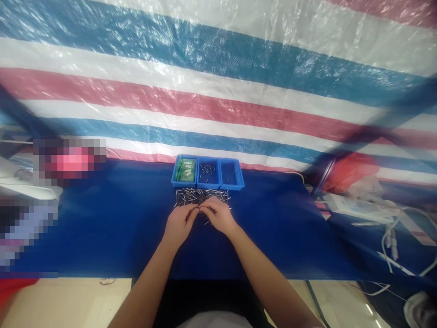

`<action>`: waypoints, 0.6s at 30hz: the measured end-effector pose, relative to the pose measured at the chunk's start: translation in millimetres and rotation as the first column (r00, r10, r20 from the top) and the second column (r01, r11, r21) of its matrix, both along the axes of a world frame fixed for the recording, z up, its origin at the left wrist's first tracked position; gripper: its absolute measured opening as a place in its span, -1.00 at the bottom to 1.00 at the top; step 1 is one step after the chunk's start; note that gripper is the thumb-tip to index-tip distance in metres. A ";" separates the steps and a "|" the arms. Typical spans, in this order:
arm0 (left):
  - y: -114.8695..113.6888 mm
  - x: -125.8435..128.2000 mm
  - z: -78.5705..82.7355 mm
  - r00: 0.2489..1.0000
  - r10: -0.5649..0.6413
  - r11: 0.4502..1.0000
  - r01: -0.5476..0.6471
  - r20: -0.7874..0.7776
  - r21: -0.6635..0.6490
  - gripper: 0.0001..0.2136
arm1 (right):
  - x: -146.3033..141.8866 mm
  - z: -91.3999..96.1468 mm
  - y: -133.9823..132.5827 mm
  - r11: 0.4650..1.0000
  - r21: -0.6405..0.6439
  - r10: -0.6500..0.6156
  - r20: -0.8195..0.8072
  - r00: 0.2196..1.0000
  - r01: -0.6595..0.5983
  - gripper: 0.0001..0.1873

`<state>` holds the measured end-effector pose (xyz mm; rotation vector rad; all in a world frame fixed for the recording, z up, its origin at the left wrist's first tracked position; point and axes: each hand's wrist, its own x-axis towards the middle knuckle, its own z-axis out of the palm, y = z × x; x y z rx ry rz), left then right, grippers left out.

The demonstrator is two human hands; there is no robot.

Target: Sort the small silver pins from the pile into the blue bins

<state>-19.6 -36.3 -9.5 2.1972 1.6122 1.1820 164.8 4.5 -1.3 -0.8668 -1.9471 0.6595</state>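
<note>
Since the left hand (180, 222) and right hand (219, 216) nearly meet at the fingertips over the pins (191, 196) heaped on the counter (280, 228), partly hiding them, I cannot tell whether either grip is pressed together or pinching one, while the bins (209, 186) just behind hold a blurry green packet (180, 174) and loose pins

Striped plastic sheet (211, 107) (shiny from where I stand), one; red bag (355, 169), right; white cables (392, 246); pale floor (78, 300).

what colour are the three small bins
The bins are blue, shown best in the head view.
</note>
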 end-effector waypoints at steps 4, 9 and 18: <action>0.8 -0.8 -3.9 0.999 -0.026 0.999 0.025 0.027 0.022 -0.79 | -0.2 1.3 0.2 1.000 -0.011 -0.010 0.015 1.000 0.010 -0.80; 1.0 -1.7 -4.8 0.999 -0.037 0.999 0.037 0.026 0.015 -0.80 | -0.4 3.0 -0.7 1.000 -0.010 -0.003 0.013 1.000 0.004 -0.82; 2.4 -2.2 -4.0 1.000 -0.010 1.000 0.010 0.001 -0.021 -0.79 | -0.7 -0.1 -1.3 1.000 0.017 0.017 -0.043 0.999 -0.016 -0.87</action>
